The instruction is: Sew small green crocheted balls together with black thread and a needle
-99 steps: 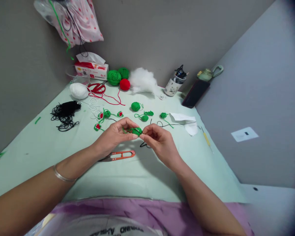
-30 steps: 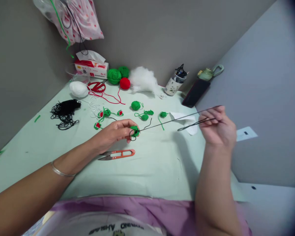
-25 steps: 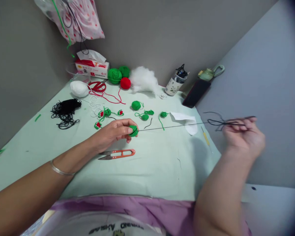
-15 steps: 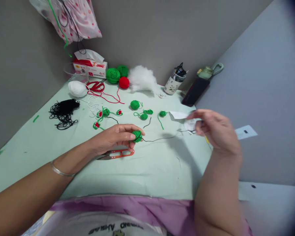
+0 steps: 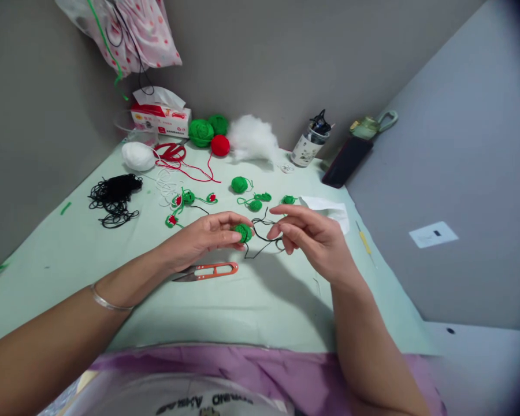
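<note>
My left hand [image 5: 210, 238] is closed on a small green crochet ball [image 5: 243, 233], pinched between thumb and fingers. Black yarn [image 5: 260, 254] runs from the ball toward my right hand [image 5: 314, 240], just to its right. Loops of that yarn hang at my right hand's curled fingers, while its index finger stretches out. Whether a needle is in those fingers cannot be made out. Below my left hand lie orange-handled thread snips [image 5: 212, 271]. Several small green crochet pieces lie beyond my hands, among them a ball [image 5: 239, 185] and a piece with red-and-white ends [image 5: 186, 198].
Black yarn [image 5: 115, 196] lies in a heap at left, near a white yarn ball [image 5: 138, 156] and red scissors [image 5: 171, 152]. A tissue box [image 5: 162, 119], stuffing [image 5: 253, 140], a pen cup [image 5: 308, 147] and a bottle [image 5: 351, 156] line the back. A yellow-handled hook [image 5: 364, 241] lies right.
My right hand drew the black yarn out to the far right, then came back left beside the ball. The yarn went from taut to slack. My left hand kept hold of the ball.
</note>
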The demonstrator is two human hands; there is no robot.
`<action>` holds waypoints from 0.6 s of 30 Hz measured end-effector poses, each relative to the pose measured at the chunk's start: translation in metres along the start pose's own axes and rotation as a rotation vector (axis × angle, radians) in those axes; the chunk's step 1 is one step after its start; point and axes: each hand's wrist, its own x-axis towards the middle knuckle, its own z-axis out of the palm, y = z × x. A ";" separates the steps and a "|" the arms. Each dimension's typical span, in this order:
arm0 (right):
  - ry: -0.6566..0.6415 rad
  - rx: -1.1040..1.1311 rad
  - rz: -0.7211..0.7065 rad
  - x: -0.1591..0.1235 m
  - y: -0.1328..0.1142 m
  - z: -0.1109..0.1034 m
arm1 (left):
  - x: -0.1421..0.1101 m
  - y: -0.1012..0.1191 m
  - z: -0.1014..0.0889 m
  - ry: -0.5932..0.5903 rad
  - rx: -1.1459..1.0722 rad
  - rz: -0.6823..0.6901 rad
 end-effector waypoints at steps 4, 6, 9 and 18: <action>0.078 -0.080 -0.140 -0.001 -0.003 0.013 | 0.000 -0.001 0.001 0.015 0.007 -0.005; 0.127 -0.233 -0.253 0.000 -0.002 0.015 | 0.000 -0.001 0.001 0.018 0.007 -0.001; 0.179 -0.393 -0.350 0.001 0.000 0.015 | 0.000 -0.001 0.001 0.030 0.001 0.023; 0.125 -0.469 -0.382 0.000 0.000 0.017 | 0.000 0.000 0.001 0.052 0.000 0.017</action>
